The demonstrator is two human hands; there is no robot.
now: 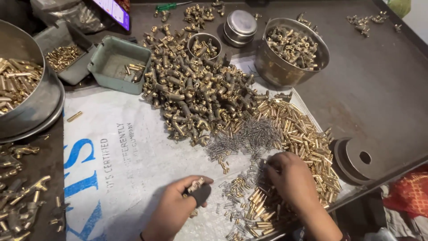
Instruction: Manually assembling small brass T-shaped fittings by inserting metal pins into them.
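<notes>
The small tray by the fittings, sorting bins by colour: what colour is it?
Pale grey-green tray, clearest in the head view.

Green tray (117,62), steel lidded tin (240,27).

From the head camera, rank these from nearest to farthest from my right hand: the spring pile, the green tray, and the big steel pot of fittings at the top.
1. Spring pile: just above the right hand, centre.
2. Steel pot: far end, upper right.
3. Green tray: far left, upper side.
</notes>
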